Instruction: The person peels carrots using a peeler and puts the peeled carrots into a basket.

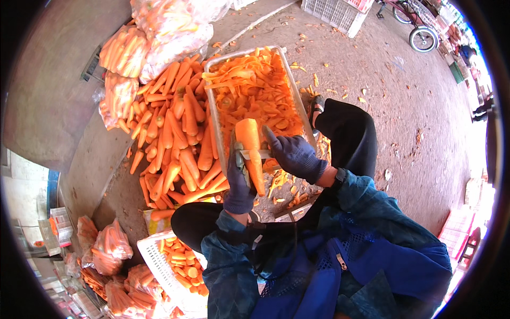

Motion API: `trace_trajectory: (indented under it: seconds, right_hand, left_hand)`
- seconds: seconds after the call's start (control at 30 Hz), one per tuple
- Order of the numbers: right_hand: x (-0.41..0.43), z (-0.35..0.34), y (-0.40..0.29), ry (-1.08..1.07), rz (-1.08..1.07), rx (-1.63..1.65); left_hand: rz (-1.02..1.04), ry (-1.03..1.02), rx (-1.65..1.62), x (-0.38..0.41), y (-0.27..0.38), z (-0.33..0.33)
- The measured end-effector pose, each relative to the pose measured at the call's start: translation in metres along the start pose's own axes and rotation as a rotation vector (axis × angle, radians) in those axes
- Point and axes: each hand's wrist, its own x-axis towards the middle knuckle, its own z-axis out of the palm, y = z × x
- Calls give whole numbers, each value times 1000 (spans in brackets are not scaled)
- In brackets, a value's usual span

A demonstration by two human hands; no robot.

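Observation:
My left hand (pixel 240 179), in a dark glove, grips a large carrot (pixel 248 135) whose thick end points away from me and whose tip points back at my lap. My right hand (pixel 297 156), gloved too, is closed on a flat metal peeling blade (pixel 259 154) that lies across the carrot's middle; its handle is hidden in my fingers. Part of the carrot's surface looks paler and peeled. Beneath both hands is a rectangular tray (pixel 301 97), heaped with orange peelings (pixel 259 91). A big pile of whole carrots (pixel 179 119) lies left of the tray.
Clear plastic bags of carrots (pixel 171 36) are stacked behind the pile. By my left knee stands a white basket (pixel 153 255) of peeled carrots (pixel 181 259). More bagged carrots (pixel 111 247) lie lower left. Peel scraps litter the concrete floor (pixel 406 119). A grey crate (pixel 334 18) stands far ahead.

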Motion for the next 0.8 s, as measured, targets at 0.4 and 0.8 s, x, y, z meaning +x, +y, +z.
trace_trajectory:
  seconds: [0.4,0.8]
  right_hand:
    - [31,20,57,66,139,-459]
    - [25,14,0,-16,52,-105]
  left_hand:
    - [-40,23,3,-1,14,17]
    - [98,-14,275,-5,5,-5]
